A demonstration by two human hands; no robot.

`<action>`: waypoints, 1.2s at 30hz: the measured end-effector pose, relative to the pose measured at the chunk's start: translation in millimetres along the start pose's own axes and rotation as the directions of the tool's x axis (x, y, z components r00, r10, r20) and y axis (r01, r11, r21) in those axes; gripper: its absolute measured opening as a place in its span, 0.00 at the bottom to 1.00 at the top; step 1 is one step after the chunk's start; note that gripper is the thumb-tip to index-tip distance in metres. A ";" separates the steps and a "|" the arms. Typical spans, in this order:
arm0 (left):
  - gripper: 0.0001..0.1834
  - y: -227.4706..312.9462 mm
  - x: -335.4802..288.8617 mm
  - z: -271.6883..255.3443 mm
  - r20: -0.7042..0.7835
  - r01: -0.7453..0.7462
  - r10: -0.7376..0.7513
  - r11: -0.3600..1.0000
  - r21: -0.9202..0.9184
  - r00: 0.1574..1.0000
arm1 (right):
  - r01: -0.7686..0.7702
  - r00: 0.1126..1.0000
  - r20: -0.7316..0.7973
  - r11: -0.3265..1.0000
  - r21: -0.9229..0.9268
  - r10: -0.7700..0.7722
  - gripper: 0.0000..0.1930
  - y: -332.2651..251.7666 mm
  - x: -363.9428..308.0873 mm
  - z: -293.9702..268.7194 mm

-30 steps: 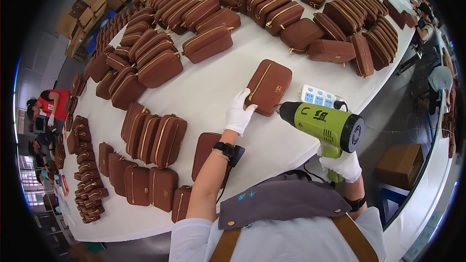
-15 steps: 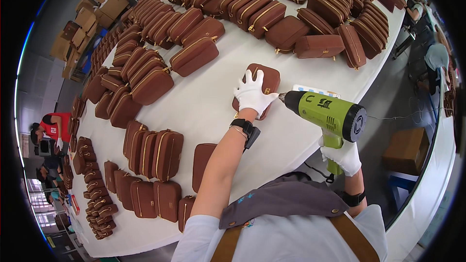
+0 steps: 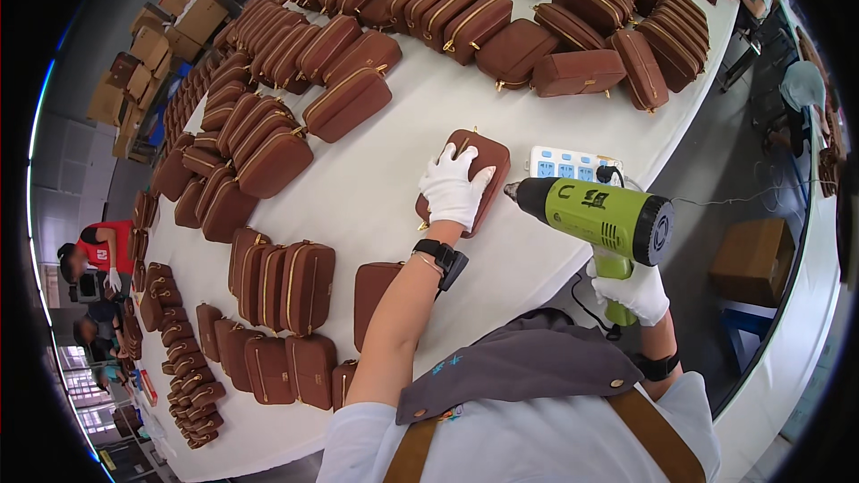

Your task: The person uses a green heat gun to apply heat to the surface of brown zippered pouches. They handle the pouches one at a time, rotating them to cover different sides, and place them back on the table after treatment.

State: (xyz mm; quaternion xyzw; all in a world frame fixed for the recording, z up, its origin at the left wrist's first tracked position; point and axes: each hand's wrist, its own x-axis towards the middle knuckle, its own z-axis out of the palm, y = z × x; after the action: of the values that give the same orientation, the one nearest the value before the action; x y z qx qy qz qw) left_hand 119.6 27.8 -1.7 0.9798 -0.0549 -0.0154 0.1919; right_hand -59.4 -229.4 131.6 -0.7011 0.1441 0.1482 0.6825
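Observation:
A brown zippered case lies flat on the white table in front of me. My left hand, in a white glove, rests on its top with the fingers spread, covering the left and middle part of it. My gloved right hand is wrapped round the handle of a green and black heat gun. The gun's metal nozzle points left toward the case's right side, a short gap away from it.
A white power strip with blue sockets lies behind the heat gun. Many similar brown cases stand in rows at the back and left. Past the table's right edge, a cardboard box sits low. Other people work at far left and right.
My left hand has slid left and slightly down on the case, and its fingers have shifted. The nozzle now stands apart from the hand and case, and more of the power strip shows.

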 end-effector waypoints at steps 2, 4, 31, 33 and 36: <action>0.46 6.3 -7.4 -6.1 0.006 -0.066 0.066 0.995 0.079 0.998 | -0.002 1.000 0.000 1.000 0.020 0.002 0.21 3.0 -0.7 -1.7; 0.47 16.4 -15.2 -19.4 0.039 -0.117 0.112 0.980 0.163 0.993 | -0.021 1.000 -0.001 0.999 0.028 0.021 0.21 2.1 -2.5 -2.5; 0.51 15.4 -11.7 -19.3 0.078 -0.082 0.072 0.987 0.136 0.994 | 0.043 0.998 -0.041 0.999 0.027 -0.042 0.18 18.9 -2.2 6.2; 0.51 17.0 -12.7 -19.8 0.085 -0.088 0.076 0.985 0.150 0.994 | 0.067 0.997 -0.046 0.997 0.045 -0.065 0.18 18.3 -2.5 3.1; 0.49 21.8 -8.1 -9.4 0.023 0.011 -0.015 0.984 0.180 1.000 | 0.042 0.999 -0.026 0.998 0.037 -0.041 0.19 17.1 -4.5 3.8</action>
State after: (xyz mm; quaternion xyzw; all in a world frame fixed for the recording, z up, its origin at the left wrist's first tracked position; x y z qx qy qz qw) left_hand 109.8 12.1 15.3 0.9932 -0.0519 -0.0235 0.1019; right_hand -70.4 -226.0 117.6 -0.6927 0.1408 0.1225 0.6967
